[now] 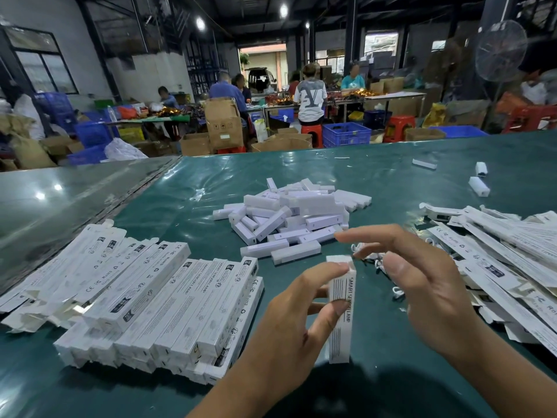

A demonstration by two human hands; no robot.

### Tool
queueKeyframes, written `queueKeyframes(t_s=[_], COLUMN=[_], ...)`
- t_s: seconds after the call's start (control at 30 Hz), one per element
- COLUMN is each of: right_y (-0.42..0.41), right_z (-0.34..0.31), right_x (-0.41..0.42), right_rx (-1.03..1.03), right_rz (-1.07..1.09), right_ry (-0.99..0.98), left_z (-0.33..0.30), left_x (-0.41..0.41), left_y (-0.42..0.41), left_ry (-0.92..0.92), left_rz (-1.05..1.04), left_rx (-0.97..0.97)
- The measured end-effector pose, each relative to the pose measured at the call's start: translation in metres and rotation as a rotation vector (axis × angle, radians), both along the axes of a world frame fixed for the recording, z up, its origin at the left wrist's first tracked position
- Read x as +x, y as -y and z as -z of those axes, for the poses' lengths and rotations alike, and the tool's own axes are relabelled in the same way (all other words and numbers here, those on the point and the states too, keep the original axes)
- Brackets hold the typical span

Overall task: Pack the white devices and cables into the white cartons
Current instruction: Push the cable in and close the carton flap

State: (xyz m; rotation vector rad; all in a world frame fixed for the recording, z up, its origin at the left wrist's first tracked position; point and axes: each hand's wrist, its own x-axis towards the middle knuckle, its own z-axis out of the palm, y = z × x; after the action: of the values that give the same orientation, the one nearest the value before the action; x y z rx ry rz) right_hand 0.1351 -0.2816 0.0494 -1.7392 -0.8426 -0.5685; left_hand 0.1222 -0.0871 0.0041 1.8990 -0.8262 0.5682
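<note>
one slim white printed carton point(342, 309) upright over green table point(376, 384), pinched near top by left hand point(297, 324); right hand point(422, 285) just beside, fingers spread, holding nothing; white device pile point(289, 218) beyond.

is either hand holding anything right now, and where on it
The left hand grips an upright white carton near its top end, thumb and fingertips on its upper part. The right hand is open beside it and holds nothing.
</note>
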Motion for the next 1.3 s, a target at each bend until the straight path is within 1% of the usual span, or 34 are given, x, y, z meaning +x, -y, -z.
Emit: queueKeyframes(t_s=[0.07, 0.1, 0.17, 0.2, 0.23, 0.3, 0.33, 0.37, 0.4, 0.47, 0.57, 0.67, 0.73, 0.87, 0.93, 1.03, 1.07, 1.13, 1.2, 1.27, 1.3], right_y=[0.000, -0.001, -0.004, -0.005, -0.005, -0.004, -0.003, -0.001, 0.004, 0.015, 0.022, 0.015, 0.008, -0.002, -0.005, -0.007, -0.006, -0.004, -0.004, -0.006, -0.006], right_z=[0.001, 0.002, 0.002, 0.004, 0.005, 0.005, 0.005, 0.005, 0.005, 0.004, 0.007, 0.019, 0.027, 0.035, 0.038, 0.045, 0.047, 0.051, 0.056, 0.056, 0.054], right_x=[0.001, 0.001, 0.002, 0.003, 0.003, 0.004, 0.006, 0.010, 0.016, 0.030, 0.045, 0.049, 0.049, 0.049, 0.048, 0.046, 0.047, 0.049, 0.050, 0.049, 0.049], right_rx=[-0.125, -0.167, -0.216, -0.219, -0.202, -0.120, -0.076, -0.055, -0.059, -0.054, 0.039, 0.146, 0.202, 0.283, 0.282, 0.182, 0.156, 0.167, 0.182, 0.204, 0.223], right_rz=[0.060, 0.062, 0.085, 0.105, 0.133, 0.252, 0.332, 0.405, 0.462, 0.485, 0.416, 0.308, 0.268, 0.251, 0.280, 0.355, 0.384, 0.424, 0.423, 0.386, 0.353], right_ry=[0.139, 0.198, 0.287, 0.315, 0.315, 0.212, 0.121, 0.022, -0.081, -0.306, -0.567, -0.740, -0.798, -0.827, -0.806, -0.762, -0.767, -0.793, -0.808, -0.855, -0.898], left_z=[0.000, 0.001, 0.003, 0.005, 0.008, 0.014, 0.017, 0.019, 0.019, 0.016, 0.015, 0.017, 0.018, 0.019, 0.021, 0.019, 0.019, 0.020, 0.019, 0.011, 0.006], left_x=[0.000, 0.000, 0.002, 0.004, 0.006, 0.007, 0.007, 0.007, 0.007, 0.011, 0.017, 0.020, 0.020, 0.014, 0.011, 0.007, 0.006, 0.006, 0.007, 0.008, 0.007], left_y=[0.002, 0.002, 0.000, -0.002, -0.003, -0.005, -0.005, -0.005, -0.006, -0.008, -0.003, 0.006, 0.008, 0.005, 0.004, 0.001, 0.002, 0.003, 0.001, -0.006, -0.009], left_ry=[-0.021, -0.063, -0.209, -0.291, -0.364, -0.441, -0.461, -0.480, -0.498, -0.510, -0.563, -0.601, -0.574, -0.465, -0.435, -0.402, -0.399, -0.413, -0.420, -0.430, -0.406], left_rz=[0.016, 0.033, 0.060, 0.076, 0.087, 0.075, 0.070, 0.076, 0.083, 0.056, 0.004, -0.077, -0.123, -0.178, -0.171, -0.145, -0.144, -0.130, -0.126, -0.124, -0.129], left_rx=[-0.025, -0.055, -0.077, -0.029, 0.070, 0.309, 0.360, 0.351, 0.311, 0.189, -0.096, -0.285, -0.342, -0.257, -0.212, -0.161, -0.138, -0.109, -0.088, -0.023, 0.044])
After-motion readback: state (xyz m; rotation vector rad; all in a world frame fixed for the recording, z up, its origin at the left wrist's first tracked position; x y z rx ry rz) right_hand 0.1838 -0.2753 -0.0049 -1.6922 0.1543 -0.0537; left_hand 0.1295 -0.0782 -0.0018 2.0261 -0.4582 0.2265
